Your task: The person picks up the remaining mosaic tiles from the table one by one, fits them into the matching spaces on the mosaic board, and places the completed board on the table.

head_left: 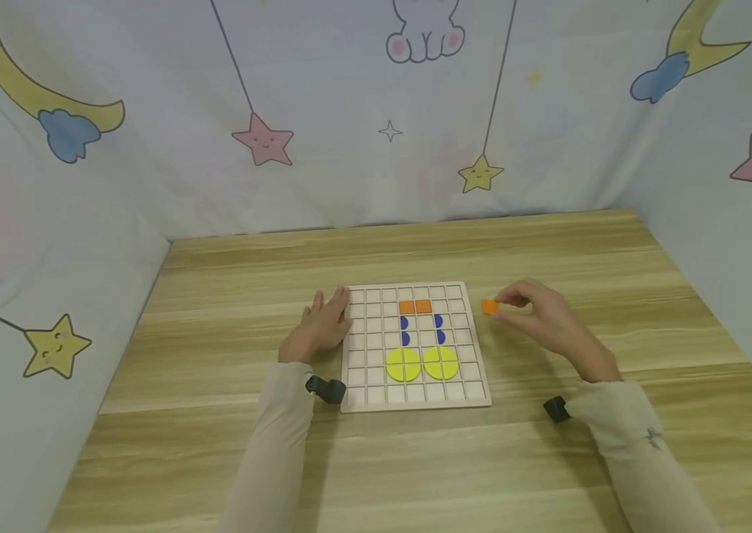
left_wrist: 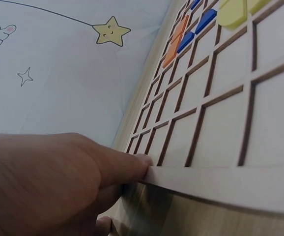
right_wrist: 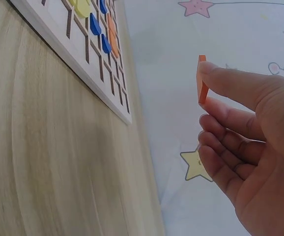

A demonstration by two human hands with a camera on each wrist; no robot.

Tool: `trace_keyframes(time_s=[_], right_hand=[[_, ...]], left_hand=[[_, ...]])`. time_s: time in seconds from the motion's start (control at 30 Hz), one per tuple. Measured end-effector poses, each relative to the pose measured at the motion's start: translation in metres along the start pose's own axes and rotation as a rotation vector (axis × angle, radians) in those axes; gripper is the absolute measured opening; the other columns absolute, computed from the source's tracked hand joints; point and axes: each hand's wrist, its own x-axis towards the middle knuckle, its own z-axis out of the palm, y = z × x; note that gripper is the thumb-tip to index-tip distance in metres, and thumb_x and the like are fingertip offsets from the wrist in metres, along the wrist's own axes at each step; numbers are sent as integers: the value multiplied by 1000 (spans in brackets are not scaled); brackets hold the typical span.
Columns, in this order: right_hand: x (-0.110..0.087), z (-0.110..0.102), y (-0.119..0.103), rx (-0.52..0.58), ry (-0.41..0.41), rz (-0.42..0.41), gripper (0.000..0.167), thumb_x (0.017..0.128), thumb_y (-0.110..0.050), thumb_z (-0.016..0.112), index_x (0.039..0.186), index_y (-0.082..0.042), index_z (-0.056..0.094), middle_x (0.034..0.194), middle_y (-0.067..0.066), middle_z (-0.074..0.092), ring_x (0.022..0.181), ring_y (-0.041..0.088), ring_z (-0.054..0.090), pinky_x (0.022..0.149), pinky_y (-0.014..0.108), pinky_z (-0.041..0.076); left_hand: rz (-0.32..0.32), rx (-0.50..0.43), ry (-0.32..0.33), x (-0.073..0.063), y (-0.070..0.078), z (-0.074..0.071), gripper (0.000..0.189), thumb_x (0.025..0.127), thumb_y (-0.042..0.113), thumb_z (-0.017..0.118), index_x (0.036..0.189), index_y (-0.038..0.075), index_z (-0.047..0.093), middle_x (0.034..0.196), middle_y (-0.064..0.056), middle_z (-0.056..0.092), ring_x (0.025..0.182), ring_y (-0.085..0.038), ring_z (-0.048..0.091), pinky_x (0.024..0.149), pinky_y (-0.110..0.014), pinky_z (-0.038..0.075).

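A square wooden grid board (head_left: 416, 406) lies on the table. My left hand (head_left: 323, 322) rests against its left edge near the far corner, fingers extended. In the left wrist view a fingertip (left_wrist: 144, 159) touches the rim. Right of the board, my right hand (head_left: 552, 322) pinches an orange square tile (head_left: 489, 306) between thumb and index finger. The right wrist view shows this tile (right_wrist: 202, 81) edge-on, the other fingers loosely curled. Two orange squares (head_left: 414, 306) sit side by side in the grid. Below them are blue half-round pieces (head_left: 405, 338) in two columns, then two yellow circles (head_left: 394, 357) made of quarter pieces.
The wood-grain table (head_left: 229, 311) extends around the board. A pale cloth backdrop (head_left: 336, 89) with stars, moons and clouds hangs behind it and at both sides. Black wrist devices are worn on the left cuff (head_left: 292, 377) and right cuff (head_left: 616, 414).
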Motion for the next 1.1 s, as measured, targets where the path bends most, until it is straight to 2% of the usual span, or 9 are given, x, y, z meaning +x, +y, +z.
trace_keyframes(time_s=[0.17,0.33,0.67,0.8,1.1], right_hand=[[9,8,0,6,5,-15,25,86,-24,73,101,-5,68,103,10,64,95,25,57,86,45,49],[19,15,0,22,-23,-8,24,85,-19,73,102,-3,67,104,13,65,96,26,58,87,43,49],[42,36,2,35,-162,116,34,86,-32,72,107,-7,66,109,9,61,102,24,55,92,42,48],[48,45,5,26,-189,110,35,86,-33,72,108,-7,65,109,8,61,100,23,55,91,41,49],[59,57,4,-1,-190,67,31,86,-33,71,105,-9,65,103,5,61,91,20,52,82,34,46]], left_hand=[[2,-3,0,-1,1,0,61,103,24,35,155,12,5,162,-7,-2,146,-40,-13,116,-62,-2],[9,-2,7,0,1,0,61,103,23,34,155,11,6,162,-8,-2,145,-41,-13,115,-63,-2],[8,-9,6,1,-1,0,61,103,23,34,155,11,5,162,-7,-2,145,-41,-13,115,-63,-3],[7,-16,3,1,-1,0,61,103,24,34,155,12,5,162,-6,-2,145,-40,-14,115,-62,-3],[9,-17,-1,1,-1,1,61,103,24,35,155,13,5,162,-6,-3,145,-39,-15,116,-61,-4]])
